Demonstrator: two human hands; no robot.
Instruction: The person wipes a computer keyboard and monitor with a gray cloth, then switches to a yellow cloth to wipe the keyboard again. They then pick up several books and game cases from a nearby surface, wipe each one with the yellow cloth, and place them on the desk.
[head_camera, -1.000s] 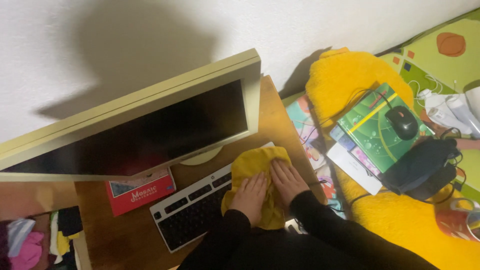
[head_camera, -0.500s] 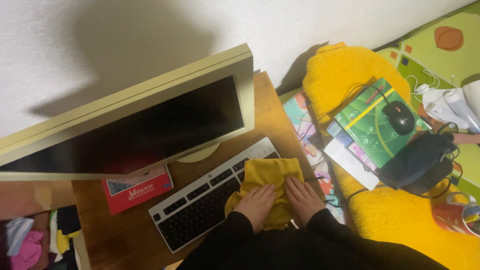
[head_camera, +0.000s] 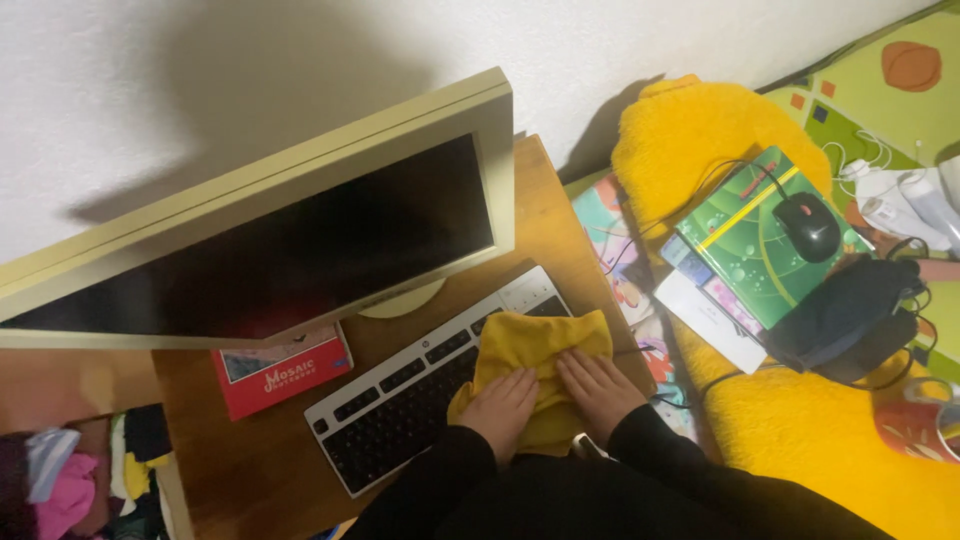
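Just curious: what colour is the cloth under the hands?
Mustard yellow cloth, seen in the head view.

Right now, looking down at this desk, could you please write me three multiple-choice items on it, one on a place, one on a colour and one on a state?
1. Where does the black mouse lie?
A. on the green book
B. on the keyboard
C. under the monitor

2. What colour is the cloth under the hands?
A. white
B. yellow
C. blue

3. What state is the monitor screen in?
A. showing a bright picture
B. dark
C. covered by the cloth

Answers:
1 A, the mouse sits on the green book on the yellow cushion.
2 B, the left hand and right hand press flat on a yellow cloth over the keyboard's right end.
3 B, the screen is black.
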